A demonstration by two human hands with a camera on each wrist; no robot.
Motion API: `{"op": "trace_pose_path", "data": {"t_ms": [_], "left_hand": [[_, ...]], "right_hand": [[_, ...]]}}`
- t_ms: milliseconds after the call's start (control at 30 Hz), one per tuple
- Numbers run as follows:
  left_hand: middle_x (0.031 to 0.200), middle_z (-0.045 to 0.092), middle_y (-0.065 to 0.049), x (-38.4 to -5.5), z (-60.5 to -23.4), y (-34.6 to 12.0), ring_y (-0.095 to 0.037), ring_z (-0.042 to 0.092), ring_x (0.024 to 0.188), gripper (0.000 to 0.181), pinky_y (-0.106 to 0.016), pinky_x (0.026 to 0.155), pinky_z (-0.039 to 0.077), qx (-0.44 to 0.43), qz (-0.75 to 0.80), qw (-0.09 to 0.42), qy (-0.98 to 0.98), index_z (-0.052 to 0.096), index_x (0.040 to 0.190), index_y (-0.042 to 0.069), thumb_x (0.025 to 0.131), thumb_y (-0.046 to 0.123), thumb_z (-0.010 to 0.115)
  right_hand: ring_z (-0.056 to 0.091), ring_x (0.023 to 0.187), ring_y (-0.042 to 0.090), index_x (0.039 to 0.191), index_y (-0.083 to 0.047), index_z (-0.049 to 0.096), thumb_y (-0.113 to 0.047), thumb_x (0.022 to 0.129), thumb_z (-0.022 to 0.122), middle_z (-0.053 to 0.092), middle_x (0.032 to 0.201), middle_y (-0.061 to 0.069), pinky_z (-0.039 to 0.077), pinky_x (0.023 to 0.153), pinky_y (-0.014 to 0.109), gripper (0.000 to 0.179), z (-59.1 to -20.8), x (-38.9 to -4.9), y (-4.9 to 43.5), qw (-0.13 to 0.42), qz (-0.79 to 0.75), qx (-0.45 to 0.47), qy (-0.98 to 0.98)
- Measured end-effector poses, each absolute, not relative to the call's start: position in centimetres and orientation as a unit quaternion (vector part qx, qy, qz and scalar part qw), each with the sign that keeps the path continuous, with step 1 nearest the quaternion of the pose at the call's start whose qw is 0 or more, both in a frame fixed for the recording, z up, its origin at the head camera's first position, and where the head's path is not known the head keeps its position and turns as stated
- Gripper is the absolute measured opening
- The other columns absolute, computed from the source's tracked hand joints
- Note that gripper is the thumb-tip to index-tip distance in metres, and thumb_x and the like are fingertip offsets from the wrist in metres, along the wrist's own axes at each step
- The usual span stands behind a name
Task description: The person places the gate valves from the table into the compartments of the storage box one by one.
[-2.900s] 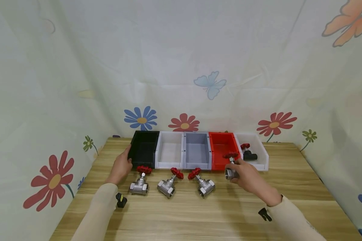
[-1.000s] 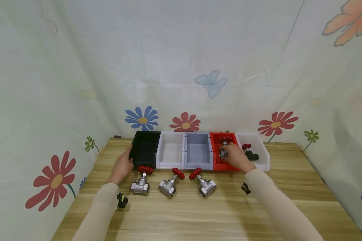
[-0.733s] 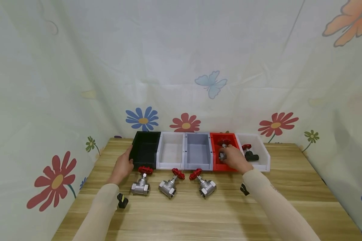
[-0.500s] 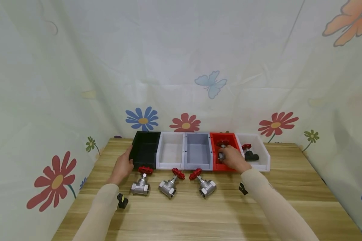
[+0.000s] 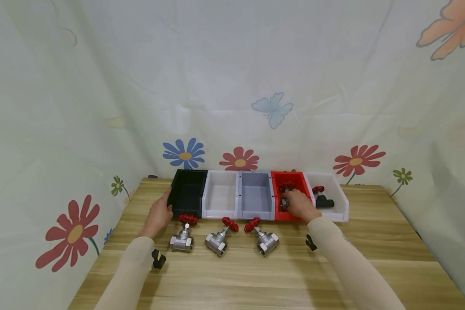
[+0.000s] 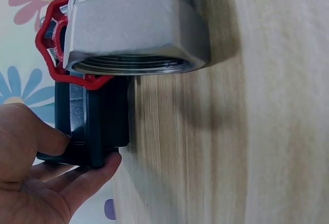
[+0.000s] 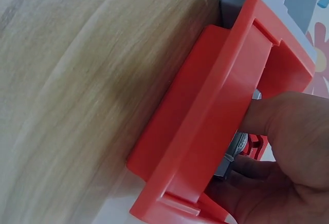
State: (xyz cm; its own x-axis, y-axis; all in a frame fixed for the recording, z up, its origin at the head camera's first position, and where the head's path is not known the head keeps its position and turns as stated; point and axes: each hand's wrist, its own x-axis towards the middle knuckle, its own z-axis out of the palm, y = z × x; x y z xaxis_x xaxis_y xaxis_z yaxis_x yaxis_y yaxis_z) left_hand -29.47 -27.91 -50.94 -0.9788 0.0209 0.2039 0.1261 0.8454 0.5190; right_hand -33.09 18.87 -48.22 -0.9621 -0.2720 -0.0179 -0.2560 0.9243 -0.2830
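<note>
My left hand (image 5: 159, 215) grips the near-left side wall of a black bin (image 5: 186, 211), thumb on one side and fingers on the other in the left wrist view. My right hand (image 5: 299, 204) reaches into a red bin (image 7: 190, 126), holding a silver gate valve (image 5: 284, 203) with a red handwheel. In the right wrist view the bin wall and my fingers hide most of that valve. Three similar valves lie on the table before the bins: a left one (image 5: 182, 243), a middle one (image 5: 217, 243) and a right one (image 5: 267, 243).
Between black and red stand a white bin (image 5: 221, 214) and a grey bin (image 5: 257, 215). At the right end, another white bin (image 5: 340, 198) holds a black valve (image 5: 324, 201) with a red handwheel. A patterned cloth (image 5: 224, 86) hangs behind the wooden table (image 5: 232, 280).
My right hand has carried the silver valve from in front of the red bin into it and lowered it there. My left hand stays on the black bin.
</note>
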Motion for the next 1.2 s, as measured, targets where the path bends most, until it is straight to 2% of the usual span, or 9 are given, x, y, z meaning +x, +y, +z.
{"op": "trace_pose_path", "data": {"t_ms": [467,667,800,933,1200], "left_hand": [[0.134,0.052,-0.036,-29.7,-51.1,-28.1,-0.037,0.061,0.099,0.066,-0.052,0.086,0.05,-0.04,-0.278,0.097,-0.955,0.025,0.154,-0.002,0.093,-0.003,0.05],[0.137,0.05,-0.036,-29.6,-51.1,-28.1,-0.044,0.061,0.109,0.065,-0.056,0.09,0.05,-0.042,-0.278,0.1,-0.954,0.025,0.154,-0.002,0.093,-0.003,0.049],[0.138,0.049,-0.036,-29.5,-51.2,-28.0,-0.049,0.056,0.119,0.065,-0.059,0.097,0.047,-0.04,-0.277,0.102,-0.955,0.025,0.153,-0.003,0.093,-0.003,0.049],[0.139,0.048,-0.036,-29.5,-51.2,-27.9,-0.05,0.054,0.121,0.065,-0.06,0.1,0.045,-0.035,-0.276,0.102,-0.955,0.025,0.153,-0.002,0.093,-0.003,0.049],[0.139,0.049,-0.036,-29.5,-51.1,-27.8,-0.049,0.054,0.121,0.064,-0.06,0.1,0.045,-0.028,-0.277,0.103,-0.955,0.026,0.154,-0.001,0.093,-0.002,0.049]], "right_hand": [[0.057,0.109,0.033,0.128,-0.006,0.066,0.004,0.085,0.061,0.067,0.12,0.016,0.046,0.104,0.052,0.044,-48.6,-33.7,18.9,0.047,-0.143,-0.125,0.981],[0.057,0.107,0.031,0.127,-0.009,0.067,0.007,0.085,0.056,0.068,0.119,0.014,0.046,0.104,0.051,0.046,-48.7,-33.9,18.9,0.06,-0.148,-0.125,0.979],[0.057,0.104,0.029,0.129,-0.011,0.065,0.006,0.087,0.054,0.068,0.118,0.012,0.046,0.105,0.05,0.047,-48.6,-34.0,19.0,0.078,-0.142,-0.123,0.979],[0.059,0.101,0.027,0.128,-0.009,0.066,0.006,0.087,0.055,0.069,0.115,0.011,0.047,0.103,0.05,0.045,-48.3,-33.9,19.0,0.081,-0.132,-0.14,0.978],[0.06,0.112,0.032,0.125,-0.007,0.066,-0.002,0.09,0.059,0.069,0.118,0.013,0.047,0.104,0.051,0.036,-47.5,-33.3,19.0,0.055,-0.114,-0.16,0.979]]}}
